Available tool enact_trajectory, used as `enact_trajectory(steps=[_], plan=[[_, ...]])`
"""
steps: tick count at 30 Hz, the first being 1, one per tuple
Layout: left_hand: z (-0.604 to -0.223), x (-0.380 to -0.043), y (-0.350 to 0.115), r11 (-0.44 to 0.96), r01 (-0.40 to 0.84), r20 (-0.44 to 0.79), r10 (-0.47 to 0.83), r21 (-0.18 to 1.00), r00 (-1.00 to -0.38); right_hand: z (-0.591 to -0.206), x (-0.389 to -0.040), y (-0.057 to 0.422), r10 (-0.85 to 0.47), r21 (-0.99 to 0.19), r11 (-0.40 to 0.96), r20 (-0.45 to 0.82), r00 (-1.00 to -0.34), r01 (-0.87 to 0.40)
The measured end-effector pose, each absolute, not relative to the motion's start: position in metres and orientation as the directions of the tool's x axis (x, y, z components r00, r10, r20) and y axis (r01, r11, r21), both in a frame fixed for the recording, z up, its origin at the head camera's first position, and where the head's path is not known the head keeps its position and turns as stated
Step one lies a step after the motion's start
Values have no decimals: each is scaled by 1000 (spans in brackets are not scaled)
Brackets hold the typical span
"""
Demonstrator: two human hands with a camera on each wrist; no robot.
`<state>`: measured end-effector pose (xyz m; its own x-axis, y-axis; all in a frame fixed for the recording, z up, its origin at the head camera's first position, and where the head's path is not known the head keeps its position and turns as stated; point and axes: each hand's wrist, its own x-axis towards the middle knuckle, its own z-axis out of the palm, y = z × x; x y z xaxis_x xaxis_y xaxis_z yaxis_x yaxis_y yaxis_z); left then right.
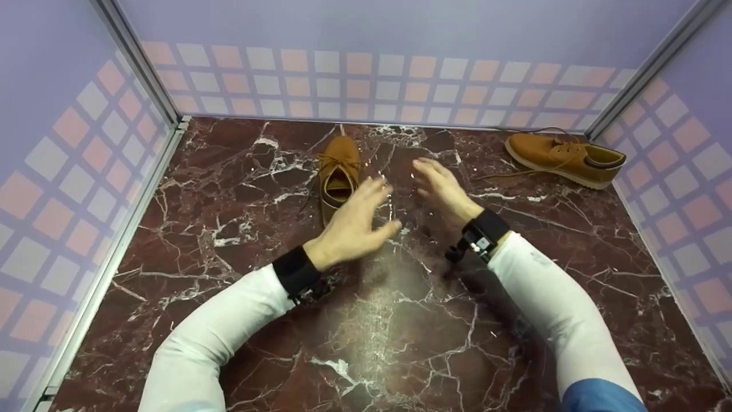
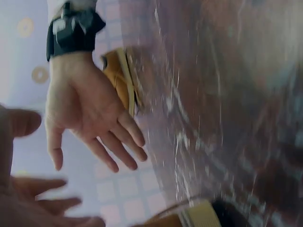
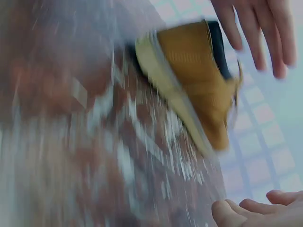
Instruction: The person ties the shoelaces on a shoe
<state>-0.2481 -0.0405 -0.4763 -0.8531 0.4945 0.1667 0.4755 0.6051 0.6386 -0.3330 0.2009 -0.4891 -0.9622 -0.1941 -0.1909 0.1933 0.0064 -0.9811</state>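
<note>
White sleeves [image 1: 200, 326] nearest, black wrist straps [image 1: 296, 272] at their ends. Tan shoe [image 1: 343, 150] sole-down on the marbled desk [image 1: 251, 320], left of centre, toe pointing away. Left hand [image 1: 351, 229] just beside it, overlapping its heel end from above; right-wrist view shows a gap between those fingers and the collar. Left fingers extended, thumb spread. Right hand [image 1: 448, 191] farther right, fingers loosely straight, palm towards the left. Second tan shoe [image 1: 572, 160] near the right wall [image 1: 697, 171], toe leftward, lace trailing.
</note>
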Motion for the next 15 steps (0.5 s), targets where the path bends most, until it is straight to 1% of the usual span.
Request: enact_trajectory(steps=[2, 5, 8, 10, 12, 15], plan=[[-479, -243, -37, 593, 552, 146, 593, 586, -792, -488, -337, 219, -141, -986, 95, -150, -979, 137], [-483, -237, -31, 550, 657, 114, 716, 515, -689, -484, -343, 250, -62, -951, 301, -88, -994, 65], [-486, -233, -27, 483, 743, 88, 809, 464, -581, -477, -348, 285, -4, -871, 489, -52, -999, 44], [-487, -231, -24, 444, 785, 77, 849, 432, -522, -471, -351, 312, 40, -795, 605, -32, -999, 50], [-487, -230, -21, 417, 808, 69, 871, 417, -486, -465, -354, 339, 87, -721, 690, -5, -996, 63], [-488, -228, -22, 418, 817, 53, 878, 396, -475, -466, -362, 374, 144, -608, 789, 43, -989, 89]])
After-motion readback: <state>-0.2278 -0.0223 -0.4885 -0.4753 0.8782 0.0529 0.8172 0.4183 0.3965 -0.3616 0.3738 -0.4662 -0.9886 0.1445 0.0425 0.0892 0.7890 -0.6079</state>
